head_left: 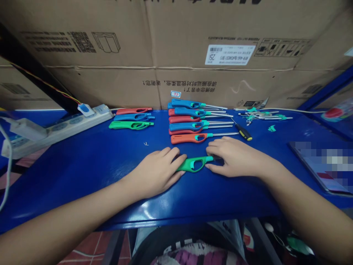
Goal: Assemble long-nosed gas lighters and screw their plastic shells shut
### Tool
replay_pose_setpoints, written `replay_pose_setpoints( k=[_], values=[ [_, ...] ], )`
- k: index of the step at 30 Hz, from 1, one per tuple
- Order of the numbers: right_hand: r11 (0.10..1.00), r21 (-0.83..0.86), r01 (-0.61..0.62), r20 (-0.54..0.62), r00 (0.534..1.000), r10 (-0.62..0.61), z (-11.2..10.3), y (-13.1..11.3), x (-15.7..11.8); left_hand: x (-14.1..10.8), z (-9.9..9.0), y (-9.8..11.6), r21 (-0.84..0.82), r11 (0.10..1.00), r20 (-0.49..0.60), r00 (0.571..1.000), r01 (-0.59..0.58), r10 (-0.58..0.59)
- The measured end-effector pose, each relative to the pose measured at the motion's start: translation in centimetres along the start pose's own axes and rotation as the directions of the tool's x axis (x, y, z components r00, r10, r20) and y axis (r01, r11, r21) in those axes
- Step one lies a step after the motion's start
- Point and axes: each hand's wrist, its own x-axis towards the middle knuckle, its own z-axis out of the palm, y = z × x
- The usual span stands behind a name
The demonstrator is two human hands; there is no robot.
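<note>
**Green gas lighter (187, 165) between two hands at the blue tabletop (193, 200)**

The left hand (156, 171) grasps its handle; the right hand (235, 156) curls around its front end, though whether those fingers grip it I cannot tell. Beyond, an orange gas lighter (179, 139) fronts a row of red and blue gas lighters (183, 127), a black-and-yellow screwdriver (244, 133) near their metal rods. Leftward, three lighter handles (121, 125) lie near a power strip (92, 117). Printed cardboard (110, 84) stands behind.
</note>
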Motion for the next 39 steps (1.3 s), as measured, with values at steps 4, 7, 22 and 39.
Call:
replay_pose_setpoints(
  k=[4, 7, 22, 39],
  values=[
    [0.995, 0.027, -0.093, -0.101, 0.99, 0.096, -0.3, 0.7, 0.0, -0.2, -0.4, 0.2, 0.027, 0.999, 0.023, 0.999, 0.038, -0.039],
    [0.947, -0.024, -0.322, -0.318, 0.9, 0.298, -0.2, 2.1, 0.1, -0.2, -0.5, 0.4, 0.041, 0.997, 0.042, 0.996, 0.073, -0.074],
    [0.637, -0.099, -0.764, 0.032, 0.638, 0.77, 0.6, 10.7, -2.5, -0.6, 0.2, 0.2, -0.364, 0.917, 0.006, 0.985, 0.162, -0.171],
    [0.691, 0.723, -0.028, -0.249, 0.921, 0.298, -0.8, -4.1, 3.3, -1.0, 0.5, 1.3, -0.468, 0.878, -0.051, 0.988, 0.102, -0.142]
  ],
)
